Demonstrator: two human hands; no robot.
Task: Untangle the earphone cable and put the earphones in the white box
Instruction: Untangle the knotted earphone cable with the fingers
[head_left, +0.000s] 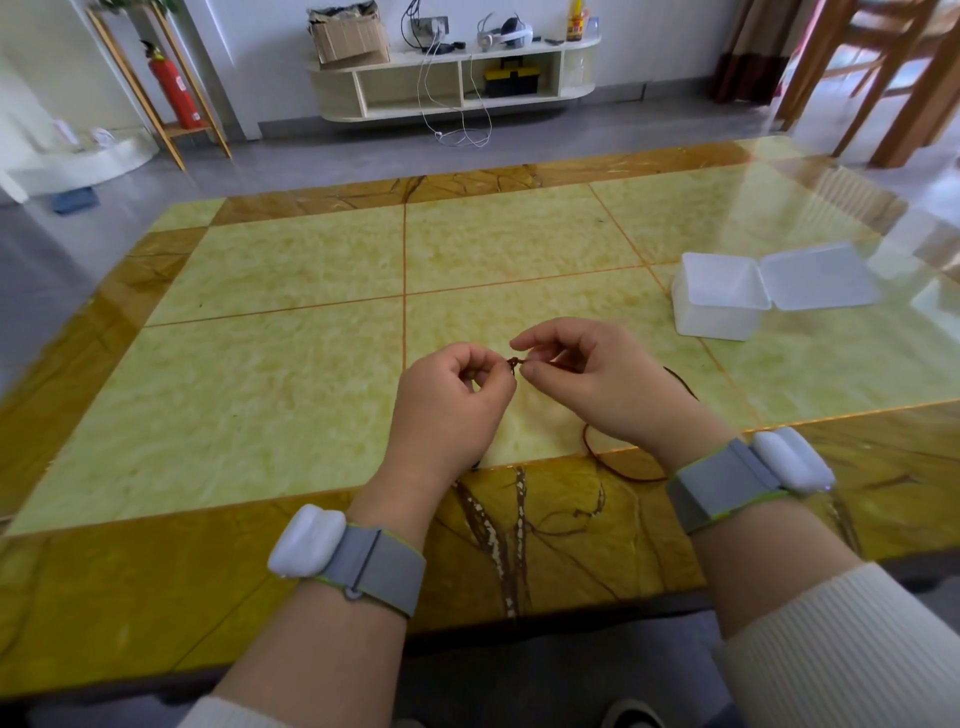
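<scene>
Both hands meet over the near centre of the worktop (291, 270), a glossy yellow-green slab with amber border. Left hand (451, 400) has fingers curled, thumb and fingertips pinching the tangled knot of the earphone cable (631, 470). Right hand (582, 374) pinches the same knot from 3 o'clock, index finger raised and slightly extended above it, other fingers curled in. The knot sits right between the two sets of fingertips, held above the surface.

The cable is thin, dark brown. From the knot it runs under the right hand, loops out at 3 o'clock of that hand, then curves back across the worktop toward the right wrist at 5 o'clock. A short bit also shows below the left hand near the amber border. Earbuds themselves too small or hidden to tell.

White box (719, 304) sits on the worktop at 2 o'clock from the hands, well apart, with its hinged lid (821, 278) lying flat to the right.

Each wrist has a grey wrist strap (382, 569) with a white pod; cream sleeves at the bottom edge.
</scene>
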